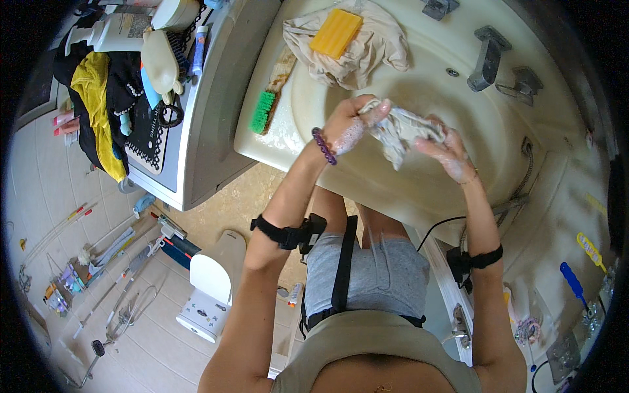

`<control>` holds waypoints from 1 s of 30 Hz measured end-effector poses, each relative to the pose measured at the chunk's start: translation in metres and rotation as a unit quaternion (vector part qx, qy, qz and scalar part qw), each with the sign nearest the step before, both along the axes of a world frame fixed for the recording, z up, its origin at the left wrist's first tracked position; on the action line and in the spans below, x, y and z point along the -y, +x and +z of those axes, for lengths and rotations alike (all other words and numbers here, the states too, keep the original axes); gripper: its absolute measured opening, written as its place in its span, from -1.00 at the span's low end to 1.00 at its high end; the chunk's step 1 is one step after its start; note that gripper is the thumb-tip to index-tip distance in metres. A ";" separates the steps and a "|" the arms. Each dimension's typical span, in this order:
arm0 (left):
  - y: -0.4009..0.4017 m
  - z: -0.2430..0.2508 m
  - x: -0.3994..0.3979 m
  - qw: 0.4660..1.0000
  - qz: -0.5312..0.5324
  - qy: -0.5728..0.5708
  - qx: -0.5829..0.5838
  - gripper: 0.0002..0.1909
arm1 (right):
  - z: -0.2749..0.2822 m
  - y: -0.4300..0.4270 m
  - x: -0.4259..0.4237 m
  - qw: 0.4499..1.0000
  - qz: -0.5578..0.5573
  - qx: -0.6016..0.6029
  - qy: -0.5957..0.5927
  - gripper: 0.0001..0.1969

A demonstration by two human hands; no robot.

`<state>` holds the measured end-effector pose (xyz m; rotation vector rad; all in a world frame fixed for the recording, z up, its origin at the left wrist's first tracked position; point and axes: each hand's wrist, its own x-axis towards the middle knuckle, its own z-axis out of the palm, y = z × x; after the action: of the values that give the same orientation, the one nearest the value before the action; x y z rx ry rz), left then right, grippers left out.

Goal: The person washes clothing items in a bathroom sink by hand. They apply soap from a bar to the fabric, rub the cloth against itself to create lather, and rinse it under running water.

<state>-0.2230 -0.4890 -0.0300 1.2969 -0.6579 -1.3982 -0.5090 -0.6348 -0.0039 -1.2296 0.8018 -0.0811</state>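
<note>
A wet, pale cloth with faint coloured marks (402, 128) is stretched between my two hands above the cream washbasin (354, 174). My left hand (353, 123), with suds on its wrist below the thumb, pinches the cloth's left end. The other end is gripped in the fingers of my right hand (449, 152), which is also soapy. Beyond them a bunched cream garment (376, 54) lies on the basin's far left side, with a ribbed yellow soap bar (336, 33) on top. A wooden scrubbing brush with green bristles (264, 112) rests on the left ledge.
A grey faucet (485, 61) juts over the basin at the right, between two handles. Left of the basin stands a washing machine (216, 98) loaded with bottles, a yellow cloth (96, 108) and a tube (199, 51). A toilet (216, 280) is behind at lower left.
</note>
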 end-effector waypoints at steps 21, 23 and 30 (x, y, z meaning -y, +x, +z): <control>0.024 0.004 0.011 0.985 -0.055 -0.030 0.162 -0.58 | 0.070 0.039 0.003 0.978 0.116 -0.073 -0.156 -0.48; 0.025 -0.003 0.010 0.980 -0.058 -0.044 0.183 -0.55 | 0.065 0.038 0.008 0.924 0.241 -0.258 -0.147 -0.49; -0.020 -0.067 0.010 1.000 0.006 -0.017 -0.018 -0.56 | -0.036 0.037 -0.031 0.977 -0.200 0.036 -0.068 -0.53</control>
<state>-0.2425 -0.4994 -0.0970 1.2438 -0.6466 -1.3921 -0.4718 -0.6042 -0.0403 -1.1711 0.9843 -0.5127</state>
